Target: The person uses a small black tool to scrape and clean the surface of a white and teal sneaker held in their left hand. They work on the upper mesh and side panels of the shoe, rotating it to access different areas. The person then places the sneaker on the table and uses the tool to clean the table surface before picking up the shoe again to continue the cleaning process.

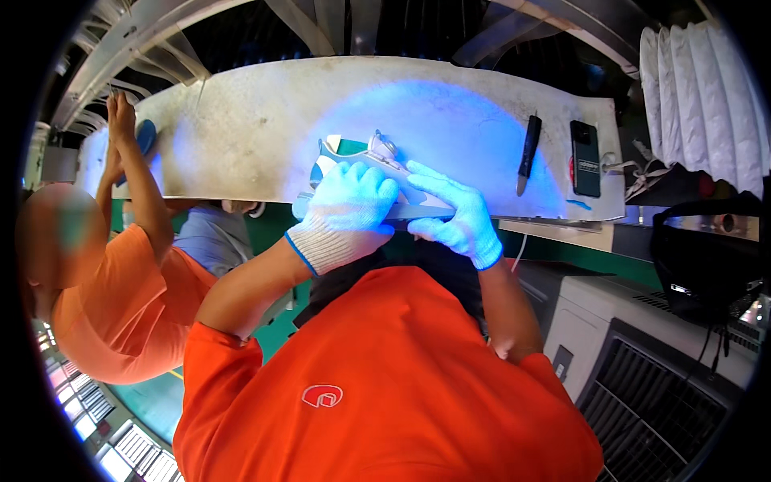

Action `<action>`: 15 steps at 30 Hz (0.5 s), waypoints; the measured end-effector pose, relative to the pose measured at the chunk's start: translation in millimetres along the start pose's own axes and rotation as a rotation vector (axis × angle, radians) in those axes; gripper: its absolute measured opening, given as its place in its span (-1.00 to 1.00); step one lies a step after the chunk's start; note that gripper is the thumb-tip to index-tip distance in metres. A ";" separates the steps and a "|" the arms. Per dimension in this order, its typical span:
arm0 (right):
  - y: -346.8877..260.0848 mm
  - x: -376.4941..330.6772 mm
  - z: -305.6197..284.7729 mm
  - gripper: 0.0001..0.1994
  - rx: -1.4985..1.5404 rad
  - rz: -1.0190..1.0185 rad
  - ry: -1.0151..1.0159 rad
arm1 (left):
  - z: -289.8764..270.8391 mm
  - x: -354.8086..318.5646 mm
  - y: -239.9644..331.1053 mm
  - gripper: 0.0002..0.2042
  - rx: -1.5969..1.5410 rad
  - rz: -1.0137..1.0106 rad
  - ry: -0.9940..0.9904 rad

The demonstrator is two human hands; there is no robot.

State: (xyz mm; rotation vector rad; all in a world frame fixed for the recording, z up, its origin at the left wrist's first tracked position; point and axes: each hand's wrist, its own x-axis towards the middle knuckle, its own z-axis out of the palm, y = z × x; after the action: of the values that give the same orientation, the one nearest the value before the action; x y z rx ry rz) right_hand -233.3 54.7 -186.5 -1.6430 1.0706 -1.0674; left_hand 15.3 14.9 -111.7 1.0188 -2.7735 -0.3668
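Observation:
At the table's near edge I hold what looks like a clothes iron (384, 162), white and grey-blue with a green patch and a clear part on top. My left hand (345, 207), in a white knit glove with a blue cuff edge, is closed round its left and near side. The gloved fingers of my right hand (462, 215) lie along the far side of its tapering right end, with the thumb on the near side. Blue light falls on the iron and both gloves. The iron's underside is hidden.
A pale stained table (241, 120) curves across. On its right lie a black-handled knife (528, 157) and a dark phone (585, 159). At left, a co-worker's raised hands (120, 132) are near a blue oval thing (145, 138). A grey machine (582, 321) stands lower right.

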 end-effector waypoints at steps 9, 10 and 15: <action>-9.8 4.7 -1.0 -0.31 -0.084 -0.037 0.002 | -15.8 28.1 1.5 -0.47 -0.147 -0.232 -0.213; -11.6 4.3 -1.5 -0.32 -0.089 -0.003 -0.012 | -16.2 30.3 2.2 -0.44 -0.144 -0.270 -0.234; -26.1 9.3 1.7 -0.35 -0.075 0.076 0.031 | -8.6 37.3 -8.7 -0.37 -0.190 -0.261 -0.177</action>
State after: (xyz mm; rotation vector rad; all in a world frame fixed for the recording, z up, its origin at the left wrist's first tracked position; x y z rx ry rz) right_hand -224.2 52.6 -160.4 -1.6355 1.1966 -1.0167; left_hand -5.4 -17.4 -103.4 1.3600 -2.6890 -0.7742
